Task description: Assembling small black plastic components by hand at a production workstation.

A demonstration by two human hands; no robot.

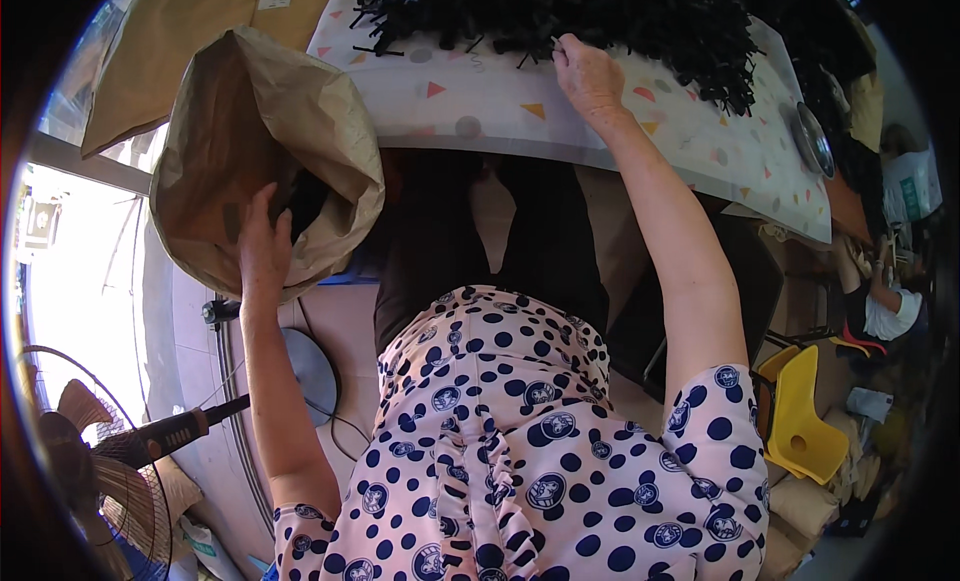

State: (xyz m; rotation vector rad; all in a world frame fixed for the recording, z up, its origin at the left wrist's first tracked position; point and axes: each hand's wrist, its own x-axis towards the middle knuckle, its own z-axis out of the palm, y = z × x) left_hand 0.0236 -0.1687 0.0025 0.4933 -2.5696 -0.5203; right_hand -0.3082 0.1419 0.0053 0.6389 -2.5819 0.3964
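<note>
My left hand (262,239) reaches over the near rim of a large brown paper bag (330,111), fingers apart and pointing inside. Black pieces (308,203) show in the bag just beside those fingers. On a table with a patterned cover (470,121) lies a wide heap of thin black pieces (640,26), like short strips or ties. My right hand (590,79) is at the heap's near edge, its fingers pinched together. What sits between those fingertips is too small to make out.
Flat brown cardboard or paper (200,51) lies behind the bag. A round metal lid or dish (815,141) is at the table's right edge. A fan (110,451) stands at lower left, a yellow chair (808,416) at right. Another person (890,306) sits far right.
</note>
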